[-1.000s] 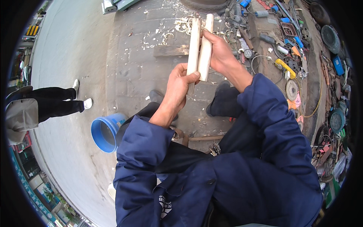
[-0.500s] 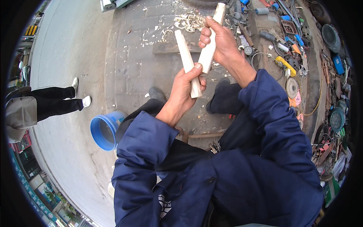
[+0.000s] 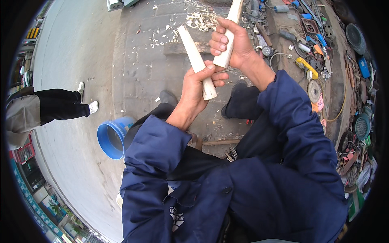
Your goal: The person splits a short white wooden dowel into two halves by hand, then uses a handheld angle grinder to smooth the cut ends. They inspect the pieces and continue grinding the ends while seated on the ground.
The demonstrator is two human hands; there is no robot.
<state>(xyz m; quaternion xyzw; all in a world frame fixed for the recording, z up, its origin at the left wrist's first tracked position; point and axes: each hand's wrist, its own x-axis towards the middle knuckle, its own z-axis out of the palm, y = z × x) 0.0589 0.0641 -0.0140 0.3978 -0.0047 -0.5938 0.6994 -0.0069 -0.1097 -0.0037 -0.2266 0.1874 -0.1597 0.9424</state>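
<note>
Pale left stick (image 3: 192,50) and right stick (image 3: 229,43) slanted apart above the ground (image 3: 139,77).
The left hand (image 3: 194,90) clamped one low down, the right hand (image 3: 240,46) the other, probably leaving upper lengths free.

Two pale wooden sticks (image 3: 192,49), tops splayed apart

Wooden pieces (image 3: 190,48) pale cream — jacket (image 3: 267,194) navy, its emblem (image 3: 177,219) white, trousers (image 3: 196,164) black — bucket (image 3: 121,123) blue.
</note>
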